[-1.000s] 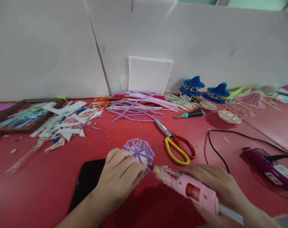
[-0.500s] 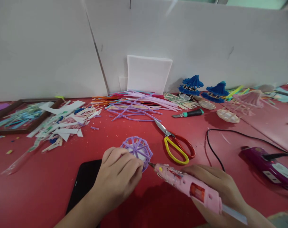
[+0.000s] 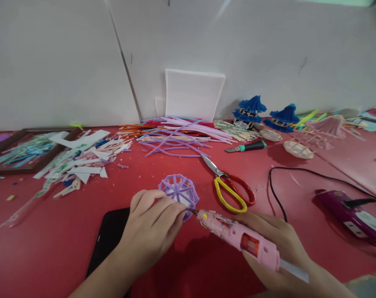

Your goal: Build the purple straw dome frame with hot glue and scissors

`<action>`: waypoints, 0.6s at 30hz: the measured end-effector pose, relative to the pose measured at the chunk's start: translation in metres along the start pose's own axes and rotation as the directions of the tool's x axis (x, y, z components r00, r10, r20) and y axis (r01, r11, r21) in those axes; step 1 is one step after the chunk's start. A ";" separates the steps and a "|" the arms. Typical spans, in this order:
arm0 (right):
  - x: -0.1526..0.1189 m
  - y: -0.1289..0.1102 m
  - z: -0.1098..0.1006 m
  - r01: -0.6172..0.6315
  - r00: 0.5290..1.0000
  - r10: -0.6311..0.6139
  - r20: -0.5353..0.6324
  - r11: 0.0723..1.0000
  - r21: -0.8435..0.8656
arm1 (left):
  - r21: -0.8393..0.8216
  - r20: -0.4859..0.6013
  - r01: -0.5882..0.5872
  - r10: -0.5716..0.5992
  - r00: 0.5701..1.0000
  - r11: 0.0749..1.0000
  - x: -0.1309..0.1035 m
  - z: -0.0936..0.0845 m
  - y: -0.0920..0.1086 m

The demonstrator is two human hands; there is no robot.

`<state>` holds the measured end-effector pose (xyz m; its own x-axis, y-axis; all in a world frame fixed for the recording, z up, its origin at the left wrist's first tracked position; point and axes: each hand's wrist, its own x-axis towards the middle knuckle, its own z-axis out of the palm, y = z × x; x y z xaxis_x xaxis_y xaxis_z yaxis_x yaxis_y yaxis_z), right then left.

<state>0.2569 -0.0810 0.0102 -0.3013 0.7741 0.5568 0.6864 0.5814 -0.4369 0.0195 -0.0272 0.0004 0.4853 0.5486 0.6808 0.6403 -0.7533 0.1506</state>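
My left hand [image 3: 157, 221] is closed at the near edge of a small round frame of purple pipe cleaners [image 3: 179, 188], with spokes meeting at its middle and something white beneath. The fingertips are partly hidden, but they seem to pinch the frame's rim. In my right hand [image 3: 278, 244] is a pink hot glue gun [image 3: 237, 236], a clear glue stick [image 3: 295, 271] jutting from its rear. The gun's nozzle points left and meets, or nearly meets, the frame's near right rim beside my left fingertips.
Scissors [image 3: 231, 190] with red and yellow handles lie right of the frame. Behind are a utility knife [image 3: 248, 146], loose pipe cleaners [image 3: 181, 136] and blue-roofed models [image 3: 251, 111]. A black phone-like slab [image 3: 109, 236] lies under my left forearm. A purple power strip [image 3: 351, 213] with a cable is at right.
The glue gun has shifted slightly left, its nozzle now closer in on the purple frame's rim. My left hand stays at the frame, almost unmoved.
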 end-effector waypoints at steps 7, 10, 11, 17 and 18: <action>0.000 0.000 -0.003 0.085 0.996 -0.084 0.019 0.996 -0.021 | -0.019 0.016 0.023 -0.023 1.000 1.000 0.000 0.001 -0.001; 0.000 0.000 -0.003 0.088 0.996 -0.087 0.026 0.996 -0.031 | -0.044 0.022 0.038 -0.037 0.999 0.998 0.001 0.000 -0.001; 0.000 0.000 -0.002 0.085 0.996 -0.084 0.028 0.996 -0.031 | -0.048 0.026 0.039 -0.038 0.999 0.998 0.001 0.000 -0.001; 0.001 0.000 0.000 0.087 0.996 -0.086 0.010 0.996 -0.023 | -0.066 0.041 0.054 -0.052 0.998 0.996 0.002 0.000 -0.001; 0.001 0.000 0.000 0.081 0.997 -0.081 0.015 0.997 -0.015 | -0.068 0.041 0.053 -0.051 0.998 0.996 0.002 0.000 -0.001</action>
<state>0.2564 -0.0802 0.0109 -0.3662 0.7281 0.5794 0.6696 0.6386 -0.3793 0.0200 -0.0251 0.0018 0.4765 0.6006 0.6421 0.6230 -0.7460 0.2355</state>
